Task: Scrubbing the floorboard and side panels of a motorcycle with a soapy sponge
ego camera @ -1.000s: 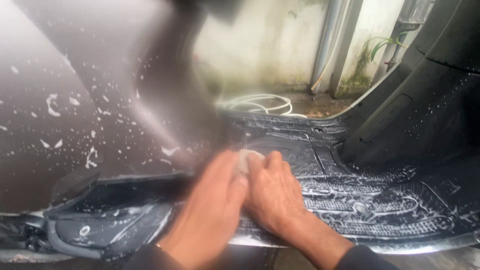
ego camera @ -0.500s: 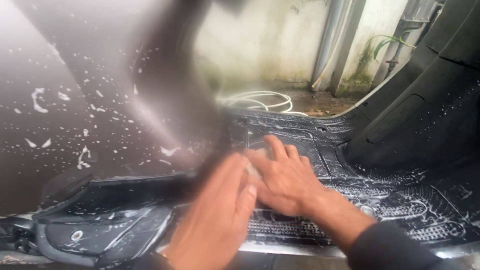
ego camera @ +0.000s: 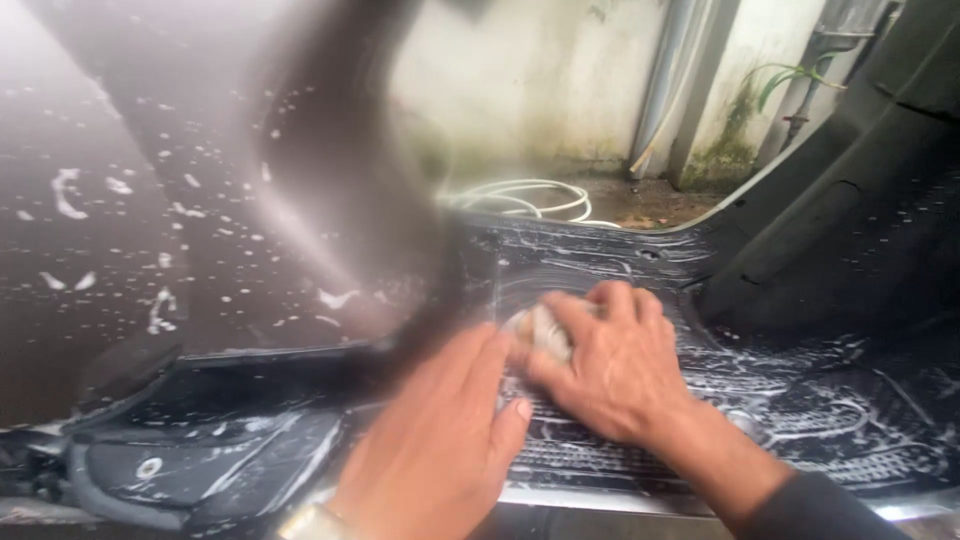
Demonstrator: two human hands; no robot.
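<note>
Right hand closed on pale sponge, pressed to soapy scooter footboard at frame ctr; left hand open, flat beside it w/ nothing held, prob. bracing.

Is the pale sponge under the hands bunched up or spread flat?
Bunched: the sponge shows as a small lump gripped under the right hand.

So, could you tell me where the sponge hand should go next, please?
Probably rightward: the right hand presses the pale sponge on the black ribbed scooter floor mat, where white suds remain; the left hand rests flat beside it.

Left hand flat, fingers together; right hand curled, gripping.
</note>
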